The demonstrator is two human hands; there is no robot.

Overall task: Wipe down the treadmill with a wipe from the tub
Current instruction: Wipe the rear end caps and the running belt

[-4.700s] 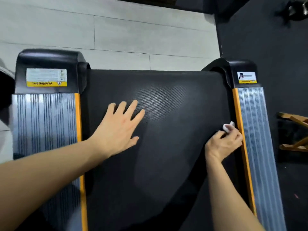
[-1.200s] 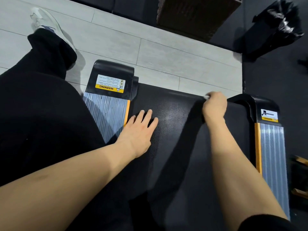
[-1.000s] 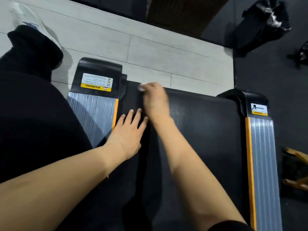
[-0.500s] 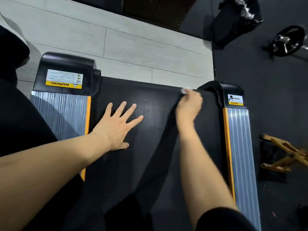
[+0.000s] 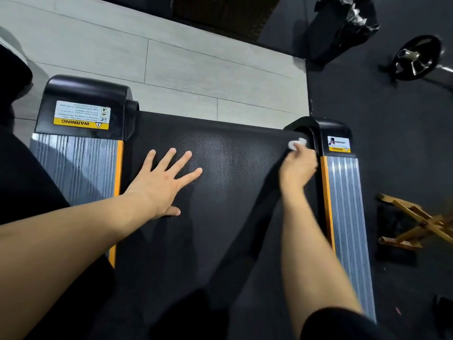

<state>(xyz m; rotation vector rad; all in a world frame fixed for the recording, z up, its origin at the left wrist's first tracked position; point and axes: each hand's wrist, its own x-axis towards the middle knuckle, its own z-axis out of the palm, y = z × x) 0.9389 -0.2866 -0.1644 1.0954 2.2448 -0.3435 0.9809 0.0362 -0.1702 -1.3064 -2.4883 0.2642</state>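
The treadmill's black belt (image 5: 228, 168) runs between two ribbed grey side rails with orange trim. My left hand (image 5: 164, 182) lies flat on the belt's left part, fingers spread. My right hand (image 5: 297, 168) grips a small bunched white wipe (image 5: 296, 144) and presses it on the belt's far right corner, right beside the black end cap (image 5: 331, 128). The wipe tub is not in view.
The left end cap (image 5: 83, 104) carries a yellow warning label. Pale floor tiles (image 5: 171, 69) lie beyond the belt's end. On the dark mat to the right are a black bag (image 5: 343, 23), a weight plate (image 5: 414, 60) and a wooden frame (image 5: 416, 224).
My right hand has swept the wipe along the belt's far edge, first to the left, then back right to the corner by the end cap. The left hand stayed flat on the belt.
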